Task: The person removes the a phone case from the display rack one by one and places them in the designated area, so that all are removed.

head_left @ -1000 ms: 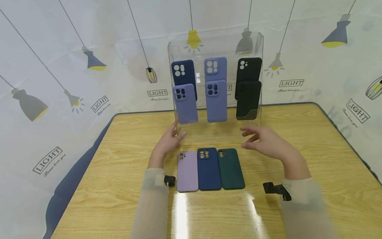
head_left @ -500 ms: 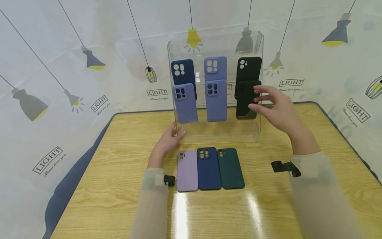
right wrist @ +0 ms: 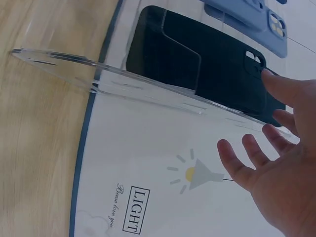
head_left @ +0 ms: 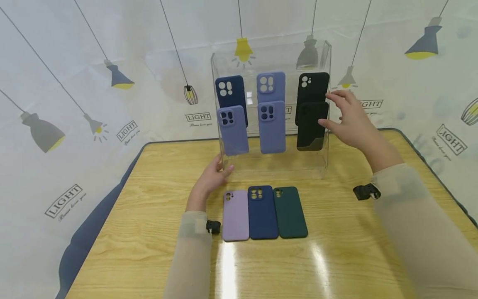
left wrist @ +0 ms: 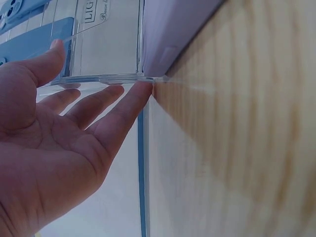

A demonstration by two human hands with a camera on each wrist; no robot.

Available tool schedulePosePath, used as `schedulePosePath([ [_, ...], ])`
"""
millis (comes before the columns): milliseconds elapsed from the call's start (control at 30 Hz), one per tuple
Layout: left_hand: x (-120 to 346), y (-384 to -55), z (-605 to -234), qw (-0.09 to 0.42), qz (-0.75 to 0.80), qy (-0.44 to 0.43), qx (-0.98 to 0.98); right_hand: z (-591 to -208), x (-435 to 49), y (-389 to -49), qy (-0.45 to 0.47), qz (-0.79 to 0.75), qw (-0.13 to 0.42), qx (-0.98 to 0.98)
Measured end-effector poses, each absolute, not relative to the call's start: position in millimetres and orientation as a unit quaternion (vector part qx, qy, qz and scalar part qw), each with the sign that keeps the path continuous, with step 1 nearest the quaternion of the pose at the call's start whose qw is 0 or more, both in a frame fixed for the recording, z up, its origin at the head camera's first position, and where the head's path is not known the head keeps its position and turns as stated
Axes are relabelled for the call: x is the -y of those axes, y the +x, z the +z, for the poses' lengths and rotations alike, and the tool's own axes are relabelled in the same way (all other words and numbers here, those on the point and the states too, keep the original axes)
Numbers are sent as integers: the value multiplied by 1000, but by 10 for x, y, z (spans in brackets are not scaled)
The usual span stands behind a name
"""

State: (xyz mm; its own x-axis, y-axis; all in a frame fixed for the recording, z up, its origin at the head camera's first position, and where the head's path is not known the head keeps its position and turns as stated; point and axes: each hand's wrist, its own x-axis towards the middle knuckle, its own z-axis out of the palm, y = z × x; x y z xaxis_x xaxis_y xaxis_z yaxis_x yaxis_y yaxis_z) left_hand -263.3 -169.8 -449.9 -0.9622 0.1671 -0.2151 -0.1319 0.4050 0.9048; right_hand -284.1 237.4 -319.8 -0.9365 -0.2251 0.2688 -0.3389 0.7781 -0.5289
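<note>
A clear acrylic display stand [head_left: 274, 164] stands upright at the back of the table, holding phone cases in two tiers. At its lower left side, my left hand [head_left: 213, 176] touches the edge with extended fingers, the thumb lying apart in front. By the right side is my right hand [head_left: 352, 120], fingers spread and nothing held; its thumb is near the black phone case [head_left: 313, 122], and contact is unclear. Another black case [head_left: 315, 88] sits behind that one. Light purple cases [head_left: 271, 133] fill the middle; at left a navy case [head_left: 230, 92] shows behind a light purple one [head_left: 235, 135].
A lilac phone case [head_left: 236, 218], a navy one [head_left: 263, 216] and a dark green one [head_left: 291, 214] lie side by side on the wooden table [head_left: 149, 232] before the stand. Behind rises a white curtain [head_left: 157, 108] printed with lamps.
My right hand has risen from the stand's lower right front to its right side, beside the black cases. My left hand stays at the lower left edge.
</note>
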Motion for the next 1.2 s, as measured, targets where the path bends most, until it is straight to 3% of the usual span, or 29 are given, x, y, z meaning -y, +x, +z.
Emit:
schedulePosePath([
  [400,1682,-2625,-4481,144,545,8,-826,-3354,-2226,-2818,163,270,166,934],
  [900,1690,-2632,-4522,145,542,10,-827,-3532,-2152,-2896,211,291,139,923],
  [1200,1696,-2625,-4507,146,541,10,-828,-3579,-2194,-2885,237,277,208,908],
])
